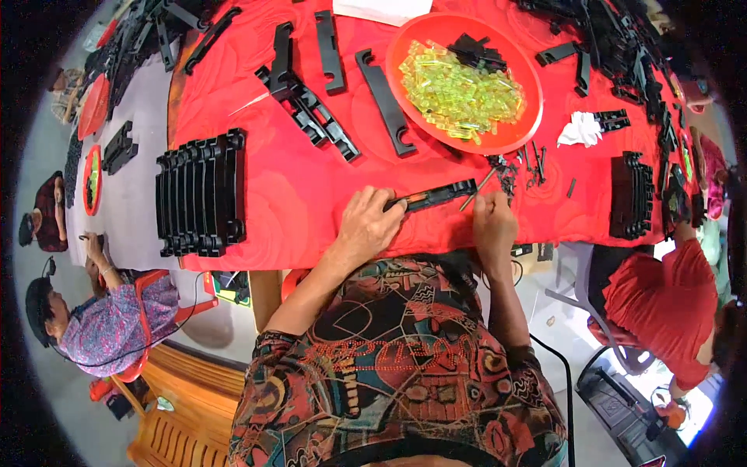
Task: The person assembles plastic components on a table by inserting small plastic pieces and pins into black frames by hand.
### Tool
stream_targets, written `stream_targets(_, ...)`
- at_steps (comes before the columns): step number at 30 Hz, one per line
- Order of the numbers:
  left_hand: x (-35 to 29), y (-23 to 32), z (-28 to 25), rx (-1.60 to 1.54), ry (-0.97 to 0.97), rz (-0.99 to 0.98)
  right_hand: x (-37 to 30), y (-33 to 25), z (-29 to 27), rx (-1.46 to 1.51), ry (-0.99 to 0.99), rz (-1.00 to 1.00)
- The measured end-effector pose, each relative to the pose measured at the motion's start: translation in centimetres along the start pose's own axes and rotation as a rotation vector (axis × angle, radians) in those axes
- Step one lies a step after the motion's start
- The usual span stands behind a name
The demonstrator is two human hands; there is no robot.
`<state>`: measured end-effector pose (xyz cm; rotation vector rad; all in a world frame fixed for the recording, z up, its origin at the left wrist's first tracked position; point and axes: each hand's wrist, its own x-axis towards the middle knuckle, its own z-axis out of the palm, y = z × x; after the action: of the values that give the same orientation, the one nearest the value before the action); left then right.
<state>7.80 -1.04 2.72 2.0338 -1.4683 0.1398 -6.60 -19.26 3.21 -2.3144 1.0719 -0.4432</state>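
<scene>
Near the table's front edge, my left hand (373, 220) is closed around one end of a narrow black plastic bar (440, 195) with slots in it. Just right of the bar's free end is my right hand (495, 221), its fingers curled in a pinch. A thin brownish rod (476, 191) slants up beside those fingertips, seemingly held by them. Beyond the hands stands a round red tray (534, 128) of small clear yellow-green tubes (459, 89) and black bits (476, 52). Small dark loose parts (506, 177) lie between tray and right hand.
Stacked black bars (201, 193) sit at left, another stack (632, 194) at right. Loose black bars (383, 101) lie beyond on the red cloth (288, 202). A crumpled white tissue (580, 129) lies right of the tray. Other people (117, 319) sit on both sides.
</scene>
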Motion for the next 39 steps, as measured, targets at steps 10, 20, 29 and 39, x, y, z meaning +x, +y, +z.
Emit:
stream_targets(10,-0.5,0.3,0.2,0.089,-0.002,0.020,5.1,2.1,0.6,-0.114,-0.073,-0.066)
stream_targets(20,-0.3,0.0,0.2,0.028,-0.020,0.000,1.7,-1.7,-4.0,1.013,-0.298,0.138)
stream_targets(29,-0.5,0.3,0.4,0.027,-0.016,-0.037,0.5,-6.0,0.7,0.424,-0.263,-0.488)
stream_targets(39,-0.3,0.3,0.3,0.028,0.000,-0.033,0.8,-6.1,1.6,0.373,-0.160,-0.596)
